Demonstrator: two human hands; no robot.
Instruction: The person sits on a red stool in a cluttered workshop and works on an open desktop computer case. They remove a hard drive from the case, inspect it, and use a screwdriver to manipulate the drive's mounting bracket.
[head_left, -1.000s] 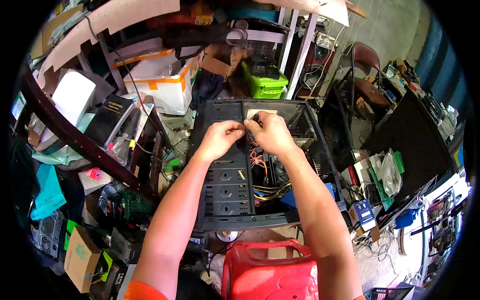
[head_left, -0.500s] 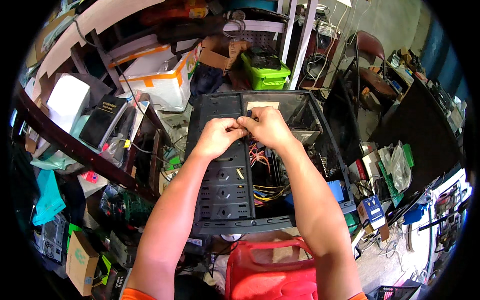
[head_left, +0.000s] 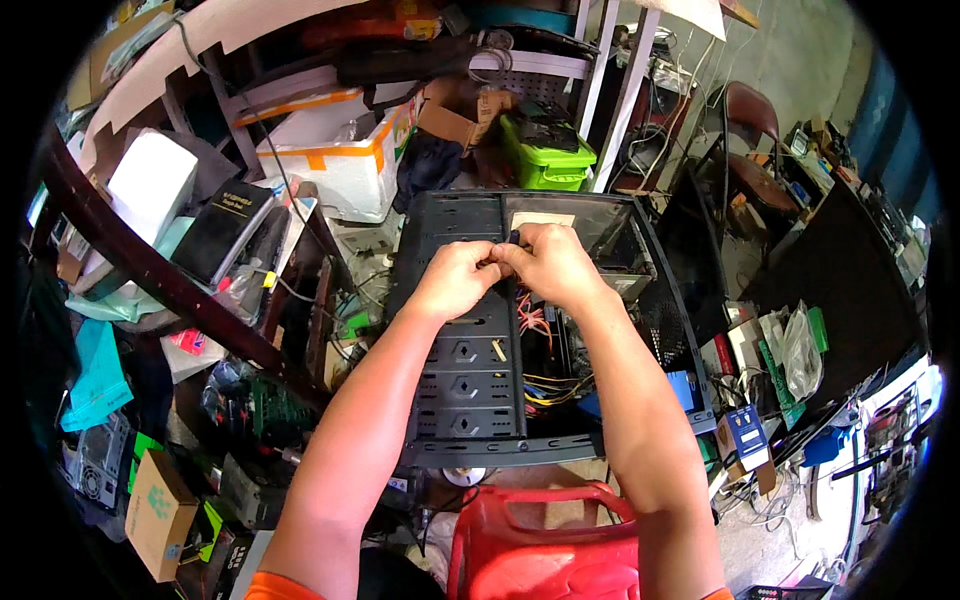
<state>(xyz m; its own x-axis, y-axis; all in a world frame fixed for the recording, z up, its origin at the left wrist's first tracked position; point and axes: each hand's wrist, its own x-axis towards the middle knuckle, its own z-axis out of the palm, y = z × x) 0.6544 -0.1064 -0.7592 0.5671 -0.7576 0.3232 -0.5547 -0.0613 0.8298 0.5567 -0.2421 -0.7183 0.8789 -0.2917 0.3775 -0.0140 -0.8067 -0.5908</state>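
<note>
Because the computer case looks to be sheet metal, expect a stiff, fairly heavy unit w/ slick faces, best held by its outer frame, clear of the delicate wires inside. Unit lies flat, open side up, just beyond the red chair (support hidden): dull black, slotted drive-bay panel on L, red & yellow wires exposed on R. Left hand & right hand touch above panel edge, R thumb & fingers pinching a small dark piece; L fingertips bunched, can't tell what, if anything, they hold.
</note>
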